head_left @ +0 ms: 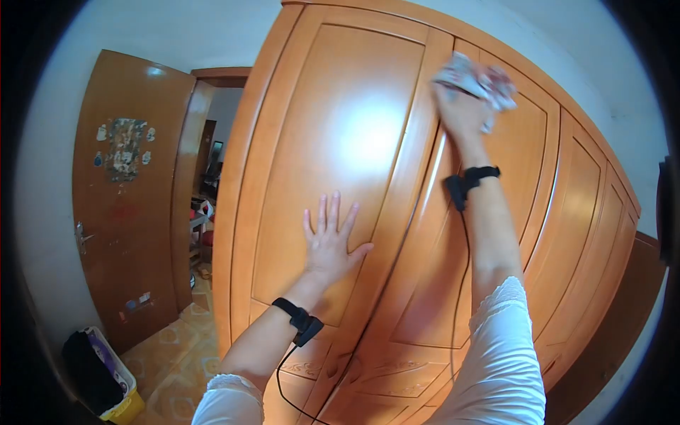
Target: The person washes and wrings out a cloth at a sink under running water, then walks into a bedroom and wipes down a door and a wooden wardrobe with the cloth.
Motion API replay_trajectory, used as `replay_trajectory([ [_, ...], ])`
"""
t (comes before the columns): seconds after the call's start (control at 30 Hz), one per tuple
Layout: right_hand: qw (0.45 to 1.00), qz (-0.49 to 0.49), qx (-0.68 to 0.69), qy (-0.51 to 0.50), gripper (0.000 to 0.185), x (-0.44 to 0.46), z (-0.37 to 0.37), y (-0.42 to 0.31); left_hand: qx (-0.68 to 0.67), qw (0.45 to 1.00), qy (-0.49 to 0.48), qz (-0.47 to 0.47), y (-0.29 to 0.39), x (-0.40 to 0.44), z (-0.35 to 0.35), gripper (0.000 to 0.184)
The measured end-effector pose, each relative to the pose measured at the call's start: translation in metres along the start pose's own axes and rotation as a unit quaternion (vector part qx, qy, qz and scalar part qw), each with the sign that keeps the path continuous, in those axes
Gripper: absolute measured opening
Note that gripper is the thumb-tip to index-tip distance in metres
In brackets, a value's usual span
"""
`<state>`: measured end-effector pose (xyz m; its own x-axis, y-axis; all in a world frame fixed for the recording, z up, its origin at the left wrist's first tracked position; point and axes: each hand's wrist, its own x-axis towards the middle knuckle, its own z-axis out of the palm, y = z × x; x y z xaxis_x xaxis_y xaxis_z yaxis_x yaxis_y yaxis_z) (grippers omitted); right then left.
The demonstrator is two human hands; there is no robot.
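My right hand is raised to the upper part of a wooden wardrobe, holding a crumpled white and reddish cloth near the top of a door. The cloth is blurred, and the fingers are partly hidden by it. Lower and to the left, my left hand lies flat with fingers spread on the left door panel, holding nothing. Both wrists wear black bands with small boxes and cables.
At the left a brown door with stickers stands open beside a doorway. A bin with black and purple things and a yellow base is on the tiled floor at the lower left.
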<state>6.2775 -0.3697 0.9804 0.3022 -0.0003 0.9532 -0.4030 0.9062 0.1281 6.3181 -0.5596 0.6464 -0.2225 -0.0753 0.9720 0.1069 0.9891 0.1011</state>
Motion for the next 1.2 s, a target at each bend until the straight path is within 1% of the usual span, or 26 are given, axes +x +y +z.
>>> replay_trajectory([
  [0.03, 0.994, -0.085, 0.026, 0.064, 0.071, 0.002, 0.023, -0.015, -0.005, 1.000, -0.001, 0.003, 0.000, 0.000, 0.007, 0.094],
  [0.07, 0.976, -0.181, 0.072, 0.095, 0.067, 0.006, 0.065, -0.026, -0.008, 1.000, 0.013, 0.005, -0.003, -0.001, 0.012, 0.097],
  [0.1, 0.978, -0.112, 0.174, 0.017, 0.071, 0.000, 0.037, -0.062, -0.010, 1.000, 0.027, 0.007, -0.004, -0.001, 0.016, 0.099],
  [0.13, 0.962, -0.142, 0.230, -0.047, 0.077, 0.001, 0.063, -0.081, -0.012, 0.999, 0.028, 0.010, -0.004, 0.002, 0.017, 0.099],
  [0.17, 0.956, -0.171, 0.236, -0.031, 0.076, 0.000, 0.067, -0.111, -0.010, 0.999, 0.034, 0.009, -0.004, 0.003, 0.016, 0.100],
  [0.23, 0.926, -0.320, 0.199, -0.023, 0.068, -0.007, 0.088, -0.151, -0.010, 0.999, 0.033, 0.008, -0.005, 0.000, 0.013, 0.101],
  [0.27, 0.927, -0.319, 0.194, -0.029, 0.068, -0.003, 0.095, -0.155, -0.012, 0.999, 0.034, 0.004, -0.006, 0.000, 0.013, 0.101],
  [0.33, 0.913, -0.381, 0.134, -0.061, 0.062, 0.007, 0.095, -0.143, -0.025, 0.999, 0.027, 0.011, -0.006, 0.002, 0.015, 0.101],
  [0.37, 0.922, -0.365, 0.106, -0.076, 0.060, 0.012, 0.077, -0.126, -0.010, 0.999, 0.037, 0.011, -0.006, 0.002, 0.017, 0.100],
  [0.43, 0.941, -0.314, 0.075, -0.102, 0.065, 0.042, 0.086, -0.070, -0.002, 0.999, 0.038, 0.009, -0.007, 0.000, 0.018, 0.099],
  [0.5, 0.969, -0.236, -0.014, -0.076, 0.070, 0.058, 0.065, 0.000, 0.030, 0.998, 0.051, 0.016, -0.006, 0.001, 0.021, 0.095],
  [0.57, 0.983, -0.154, -0.085, -0.056, 0.058, 0.053, 0.028, 0.072, 0.040, 0.998, 0.052, 0.019, -0.006, 0.001, 0.025, 0.092],
  [0.6, 0.984, -0.120, -0.128, -0.027, 0.052, 0.050, 0.023, 0.118, 0.060, 0.996, 0.063, 0.022, -0.006, 0.002, 0.028, 0.090],
  [0.63, 0.981, -0.086, -0.173, -0.001, 0.046, 0.040, 0.022, 0.167, 0.046, 0.997, 0.047, 0.034, -0.005, 0.002, 0.030, 0.090],
  [0.67, 0.978, -0.077, -0.191, -0.017, 0.046, 0.018, 0.013, 0.211, 0.067, 0.995, 0.063, 0.031, -0.004, 0.002, 0.031, 0.089],
  [0.7, 0.977, -0.063, -0.204, 0.019, 0.059, -0.006, 0.001, 0.251, 0.086, 0.993, 0.080, 0.029, -0.002, 0.002, 0.032, 0.088],
  [0.73, 0.973, -0.053, -0.217, 0.058, 0.074, -0.032, -0.008, 0.281, 0.071, 0.995, 0.064, 0.040, -0.001, 0.002, 0.033, 0.088],
  [0.8, 0.955, -0.077, -0.274, 0.084, 0.075, -0.109, -0.030, 0.300, 0.085, 0.989, 0.113, 0.048, 0.000, 0.001, 0.038, 0.085],
  [0.83, 0.995, -0.045, -0.070, 0.059, 0.055, -0.145, -0.066, 0.266, 0.077, 0.991, 0.100, 0.052, -0.001, 0.001, 0.040, 0.085],
  [0.87, 0.998, 0.005, 0.049, 0.032, 0.042, -0.193, -0.087, 0.246, 0.079, 0.988, 0.122, 0.060, 0.000, 0.001, 0.043, 0.084],
  [0.9, 0.984, 0.060, 0.165, 0.017, 0.033, -0.240, -0.109, 0.224, 0.082, 0.984, 0.145, 0.067, 0.001, 0.000, 0.045, 0.083],
  [0.93, 0.985, 0.080, 0.149, -0.028, 0.034, -0.300, -0.127, 0.222, 0.076, 0.985, 0.137, 0.072, -0.001, -0.002, 0.046, 0.083],
  [1.0, 0.983, 0.075, 0.047, -0.160, 0.034, -0.428, -0.166, 0.235, 0.079, 0.980, 0.163, 0.081, 0.000, -0.002, 0.051, 0.081],
  [1.07, 0.957, 0.048, -0.013, -0.286, 0.035, -0.532, -0.206, 0.251, 0.084, 0.977, 0.172, 0.089, 0.000, -0.001, 0.053, 0.079],
  [1.13, 0.929, 0.014, -0.036, -0.367, 0.036, -0.581, -0.234, 0.275, 0.079, 0.976, 0.177, 0.098, 0.003, -0.003, 0.053, 0.077],
  [1.2, 0.923, 0.009, -0.042, -0.384, 0.037, -0.576, -0.250, 0.307, 0.078, 0.976, 0.171, 0.110, 0.003, -0.003, 0.057, 0.075],
])
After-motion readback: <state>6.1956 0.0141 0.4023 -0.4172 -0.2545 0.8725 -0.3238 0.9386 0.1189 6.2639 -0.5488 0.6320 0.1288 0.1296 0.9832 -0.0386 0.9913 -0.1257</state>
